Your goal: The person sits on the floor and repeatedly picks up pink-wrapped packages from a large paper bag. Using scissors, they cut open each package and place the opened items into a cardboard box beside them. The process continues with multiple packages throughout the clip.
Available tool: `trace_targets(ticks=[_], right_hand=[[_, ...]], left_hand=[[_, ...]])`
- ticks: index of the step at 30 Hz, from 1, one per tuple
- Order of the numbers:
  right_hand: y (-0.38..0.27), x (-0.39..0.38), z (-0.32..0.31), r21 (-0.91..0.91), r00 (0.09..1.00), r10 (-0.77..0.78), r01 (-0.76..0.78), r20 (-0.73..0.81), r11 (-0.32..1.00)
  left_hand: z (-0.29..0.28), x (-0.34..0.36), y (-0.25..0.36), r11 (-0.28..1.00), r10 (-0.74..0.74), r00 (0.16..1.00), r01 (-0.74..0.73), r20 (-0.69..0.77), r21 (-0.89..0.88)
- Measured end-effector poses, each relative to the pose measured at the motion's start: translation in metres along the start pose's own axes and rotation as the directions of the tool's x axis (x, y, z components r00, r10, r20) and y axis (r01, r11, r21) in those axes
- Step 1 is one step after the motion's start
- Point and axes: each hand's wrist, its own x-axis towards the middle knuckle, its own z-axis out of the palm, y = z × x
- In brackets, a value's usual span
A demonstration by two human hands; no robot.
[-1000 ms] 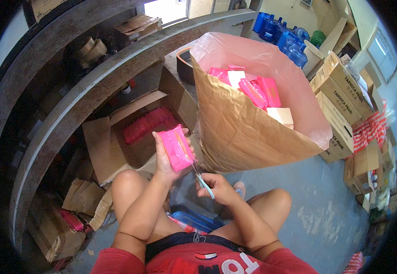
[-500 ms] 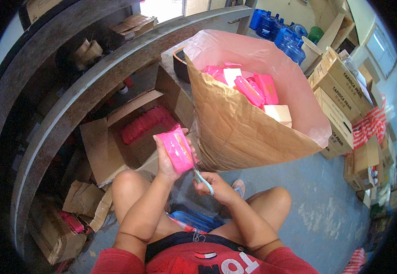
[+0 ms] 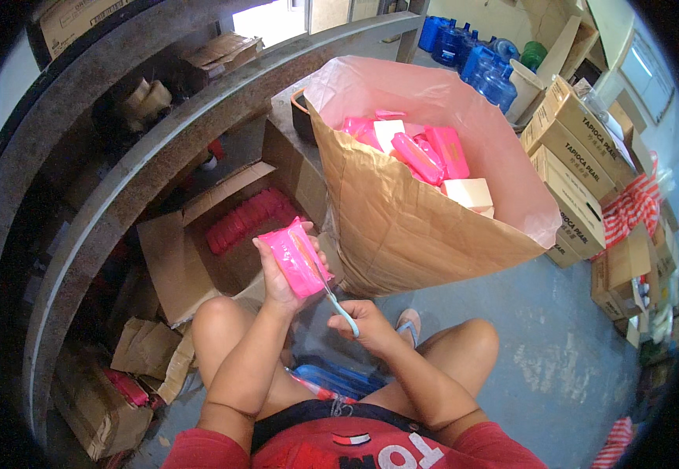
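Observation:
My left hand [image 3: 275, 280] is closed round a pink plastic-wrapped packet [image 3: 295, 256], held up over my lap. In my right hand [image 3: 361, 324] are scissors [image 3: 345, 314] with light blue handles, their blades lying against the packet's right side. Exactly how far the blades go into the wrapper cannot be made out. Just beyond my left hand stands an opened cardboard box [image 3: 169, 262] with a row of pink packets [image 3: 249, 220] inside. To the right of it, a large brown paper sack [image 3: 402, 234] with a plastic liner holds pink packets [image 3: 421, 159] and pale blocks [image 3: 468, 193].
A metal shelf frame [image 3: 93, 227] curves along the left. Torn cardboard [image 3: 145, 348] and another box [image 3: 93, 399] lie below it. Stacked cartons [image 3: 574, 144] and a red-striped bag [image 3: 632, 205] line the right side. Blue water jugs [image 3: 496, 84] stand at the back.
The scissors' blades have moved up along the packet's right side, and the packet has tilted slightly. My left hand keeps its grip. The view has shifted a little.

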Motion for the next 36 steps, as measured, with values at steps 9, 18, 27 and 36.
trace_targets(ticks=[9,18,27,36], right_hand=[[-0.002,-0.002,0.003,0.009,0.998,-0.059,0.059,0.008,0.998],[0.005,-0.002,0.004,0.053,0.999,-0.012,0.013,-0.034,0.999],[0.002,-0.005,0.004,0.075,0.999,0.022,-0.018,-0.049,0.997],[0.003,-0.004,0.005,0.037,0.999,0.01,-0.008,-0.052,0.999]], left_hand=[[0.005,-0.008,-0.006,0.998,-0.019,0.996,0.014,0.084,0.054],[-0.001,-0.007,-0.01,0.999,-0.029,0.997,0.028,0.074,0.02],[-0.002,-0.009,-0.013,0.996,-0.029,0.993,0.018,0.118,0.093],[-0.009,-0.012,-0.015,0.989,-0.081,0.979,0.056,0.186,0.133]])
